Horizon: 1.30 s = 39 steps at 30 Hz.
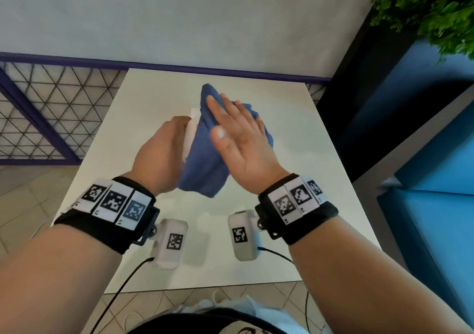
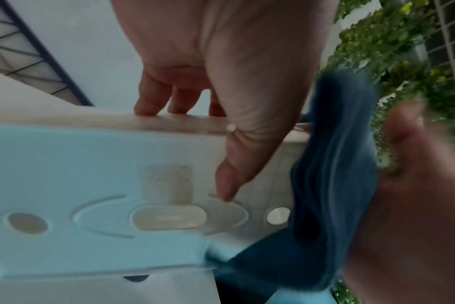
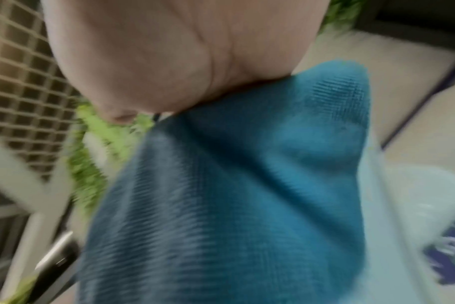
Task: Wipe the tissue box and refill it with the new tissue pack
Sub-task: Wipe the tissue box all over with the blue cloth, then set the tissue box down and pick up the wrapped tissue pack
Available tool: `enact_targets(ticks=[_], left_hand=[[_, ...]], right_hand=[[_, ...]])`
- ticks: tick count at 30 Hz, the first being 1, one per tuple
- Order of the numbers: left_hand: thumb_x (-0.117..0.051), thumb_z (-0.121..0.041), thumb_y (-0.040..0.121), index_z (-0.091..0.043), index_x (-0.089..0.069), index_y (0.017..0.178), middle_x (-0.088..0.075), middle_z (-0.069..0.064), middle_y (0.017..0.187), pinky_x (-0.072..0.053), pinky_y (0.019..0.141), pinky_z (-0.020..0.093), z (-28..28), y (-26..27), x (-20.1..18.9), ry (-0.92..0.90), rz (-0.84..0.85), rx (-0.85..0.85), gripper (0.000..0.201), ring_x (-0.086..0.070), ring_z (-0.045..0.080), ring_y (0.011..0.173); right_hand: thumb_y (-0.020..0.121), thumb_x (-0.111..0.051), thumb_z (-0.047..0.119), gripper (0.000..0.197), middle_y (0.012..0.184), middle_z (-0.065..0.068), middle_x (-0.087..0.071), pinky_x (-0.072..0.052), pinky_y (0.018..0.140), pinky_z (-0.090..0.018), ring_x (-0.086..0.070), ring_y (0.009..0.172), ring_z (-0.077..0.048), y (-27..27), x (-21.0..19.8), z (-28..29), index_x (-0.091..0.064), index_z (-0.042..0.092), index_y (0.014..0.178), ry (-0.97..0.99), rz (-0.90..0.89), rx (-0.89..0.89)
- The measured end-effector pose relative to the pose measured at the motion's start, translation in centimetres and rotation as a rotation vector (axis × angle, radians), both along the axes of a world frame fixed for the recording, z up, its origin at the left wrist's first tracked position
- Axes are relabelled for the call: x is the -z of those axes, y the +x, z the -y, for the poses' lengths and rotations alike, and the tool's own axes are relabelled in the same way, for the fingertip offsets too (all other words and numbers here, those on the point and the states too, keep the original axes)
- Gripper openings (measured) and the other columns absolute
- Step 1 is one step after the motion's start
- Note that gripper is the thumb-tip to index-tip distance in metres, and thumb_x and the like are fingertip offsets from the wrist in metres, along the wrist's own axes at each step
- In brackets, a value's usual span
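My left hand (image 1: 166, 149) grips a white tissue box (image 1: 191, 128), tilted up above the white table (image 1: 295, 154). In the left wrist view the box's pale blue underside (image 2: 91, 185) faces the camera, with my fingers (image 2: 153, 102) curled over its far edge and the thumb (image 2: 229, 185) on the underside. My right hand (image 1: 238, 128) lies flat, fingers straight, and presses a blue cloth (image 1: 205, 164) against the box's right side. The cloth (image 2: 333, 185) covers that side and fills the blurred right wrist view (image 3: 221, 205). Most of the box is hidden in the head view.
A dark and blue cabinet (image 1: 423, 154) stands close on the right, with a green plant (image 1: 436, 5) above it. A mesh fence (image 1: 51, 107) runs at the left and a pale wall behind. A blurred pale packet with purple print (image 3: 449, 253) shows at the right wrist view's edge.
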<state>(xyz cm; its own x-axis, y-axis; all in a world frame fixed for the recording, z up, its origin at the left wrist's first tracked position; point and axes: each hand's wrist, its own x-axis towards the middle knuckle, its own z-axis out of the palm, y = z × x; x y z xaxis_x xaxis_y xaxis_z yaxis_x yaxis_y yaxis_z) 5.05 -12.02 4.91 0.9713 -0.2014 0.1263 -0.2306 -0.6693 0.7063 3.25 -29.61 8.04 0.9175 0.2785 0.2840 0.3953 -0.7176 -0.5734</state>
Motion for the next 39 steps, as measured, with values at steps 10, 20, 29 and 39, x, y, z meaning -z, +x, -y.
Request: enact_targets(ticks=[10, 20, 29, 39], left_hand=[[-0.088, -0.025, 0.059, -0.025, -0.043, 0.128, -0.053, -0.007, 0.121, -0.037, 0.079, 0.028, -0.9, -1.7, 1.6, -0.019, 0.032, -0.137, 0.083, -0.047, 0.012, 0.096], [-0.074, -0.025, 0.058, -0.013, -0.048, 0.119, -0.055, 0.016, 0.102, -0.037, 0.095, 0.050, 0.5, -1.7, 6.3, 0.527, 0.351, -0.019, 0.068, -0.055, 0.039, 0.100], [-0.076, -0.016, 0.050, -0.017, -0.046, 0.125, -0.056, 0.014, 0.114, -0.030, 0.080, 0.045, 2.8, -2.1, 13.1, 0.728, 0.400, 0.130, 0.080, -0.049, 0.034, 0.098], [-0.076, -0.025, 0.054, -0.020, -0.047, 0.136, -0.054, 0.007, 0.132, -0.037, 0.097, 0.050, 2.6, -2.7, 15.3, 0.725, 0.302, 0.284, 0.088, -0.042, 0.034, 0.122]], right_hand=[[0.099, -0.039, 0.036, 0.038, 0.142, 0.005, -0.052, -0.036, 0.113, -0.033, -0.049, 0.130, -0.013, 2.5, 3.2, 4.8, -0.047, 0.045, 0.134, 0.440, -0.371, 0.191], [0.100, -0.040, 0.018, 0.041, 0.144, -0.001, -0.050, -0.030, 0.102, -0.020, -0.047, 0.130, -0.021, 0.1, 7.1, 10.1, -0.047, 0.031, 0.138, -0.109, -0.560, 0.194], [0.098, -0.037, 0.025, 0.067, 0.161, 0.006, 0.006, -0.026, 0.111, -0.055, -0.011, 0.146, -0.032, -0.4, 13.7, 13.4, 0.003, 0.044, 0.148, -0.695, -0.764, 0.453], [0.099, -0.034, 0.019, 0.068, 0.159, 0.008, 0.022, -0.013, 0.111, -0.067, 0.017, 0.146, -0.033, -0.6, 18.7, 12.6, 0.007, 0.037, 0.150, -0.621, -0.905, 0.419]])
